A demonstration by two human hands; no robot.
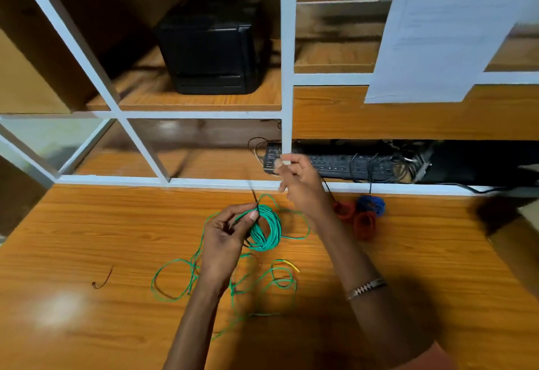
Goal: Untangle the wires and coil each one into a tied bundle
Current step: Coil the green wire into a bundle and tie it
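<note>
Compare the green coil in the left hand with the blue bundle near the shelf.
The green coil is a larger, open ring with loose wire trailing off; the blue bundle is a small, compact wad. The left hand holds the green coil; the blue bundle lies untouched on the table. Both are wound wire.

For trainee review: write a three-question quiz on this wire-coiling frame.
1. True or false: the left hand grips the green coil.
2. The finished bundles by the right hand are: A) yellow, B) red and blue, C) white.
3. What lies on the shelf behind the right hand?

Key: 1 true; 2 B; 3 a black keyboard.
</note>
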